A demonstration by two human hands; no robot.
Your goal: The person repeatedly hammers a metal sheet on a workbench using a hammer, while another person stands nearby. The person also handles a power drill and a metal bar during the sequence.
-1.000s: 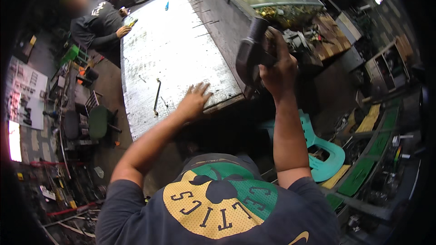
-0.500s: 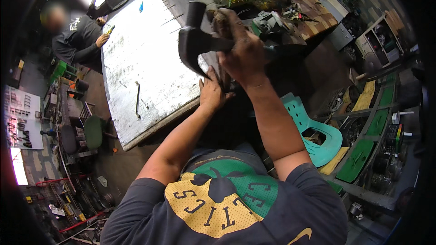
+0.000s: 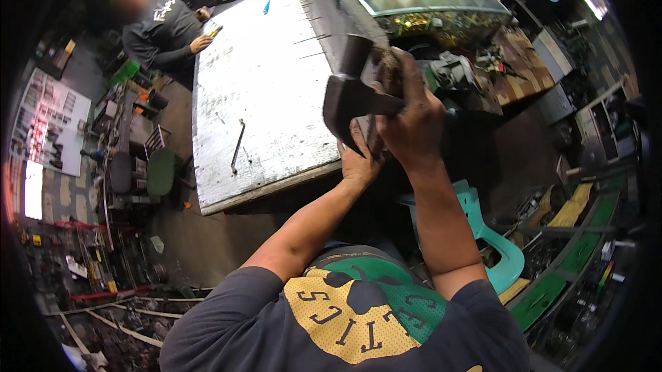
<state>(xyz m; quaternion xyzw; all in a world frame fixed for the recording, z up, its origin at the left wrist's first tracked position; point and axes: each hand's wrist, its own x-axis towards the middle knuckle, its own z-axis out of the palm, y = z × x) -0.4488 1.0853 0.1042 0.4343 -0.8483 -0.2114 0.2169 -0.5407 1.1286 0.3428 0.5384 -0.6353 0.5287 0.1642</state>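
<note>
My right hand [image 3: 415,120] is closed around a dark claw hammer [image 3: 348,93] near its head, raised close in front of me over the near right corner of the table. A worn brown piece [image 3: 388,72], perhaps wood, runs upright beside the hammer head and partly behind my right fingers. My left hand [image 3: 360,166] is at the lower end of that piece, thumb and fingers on its sides. The curved claw hides part of my left fingers. On the white-topped table [image 3: 276,124] lies a long thin metal rod [image 3: 238,148], like a wrench.
Across the table's far left side a person [image 3: 162,31] rests a hand by a small yellow thing [image 3: 216,31]. Several thin rods stick out along the table's far right edge. A turquoise plastic chair [image 3: 500,251] stands at my right. Glass display cases [image 3: 427,3] stand beyond.
My view has swung left, so the table and both hands appear farther right in the picture. Both hands keep nearly the same hold, with the hammer still raised.
</note>
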